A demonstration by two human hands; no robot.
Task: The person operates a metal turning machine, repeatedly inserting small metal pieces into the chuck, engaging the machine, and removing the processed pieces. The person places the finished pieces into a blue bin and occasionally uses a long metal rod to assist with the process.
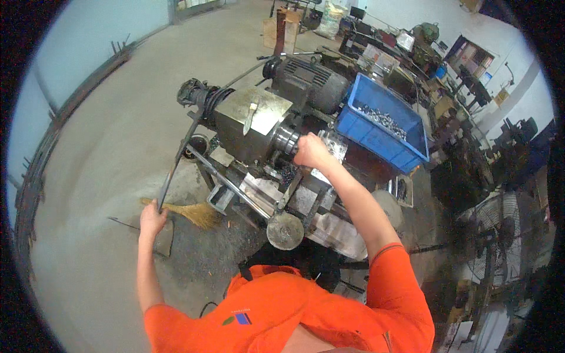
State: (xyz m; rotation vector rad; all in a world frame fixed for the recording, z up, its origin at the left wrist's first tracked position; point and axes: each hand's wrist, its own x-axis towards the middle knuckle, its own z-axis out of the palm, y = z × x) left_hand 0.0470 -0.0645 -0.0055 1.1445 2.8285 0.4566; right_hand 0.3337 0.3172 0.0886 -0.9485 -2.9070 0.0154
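While the left hand (153, 220) clenches the lower end of a long dark lever (175, 162) beyond the left edge of the headstock (241, 140), the right hand (311, 150) curls at the chuck (286, 140) by the headstock's right edge, gripping what I can't tell, and a blue-and-green emblem (242, 319) with small lettering marks the orange shirt (282, 300).

On the orange shirt (276, 303), a small line of print (241, 310) can be seen, set beside a blue square (243, 319) and a green leaf shape (228, 321); the print is too small and blurred to be read, and no other words can be made out
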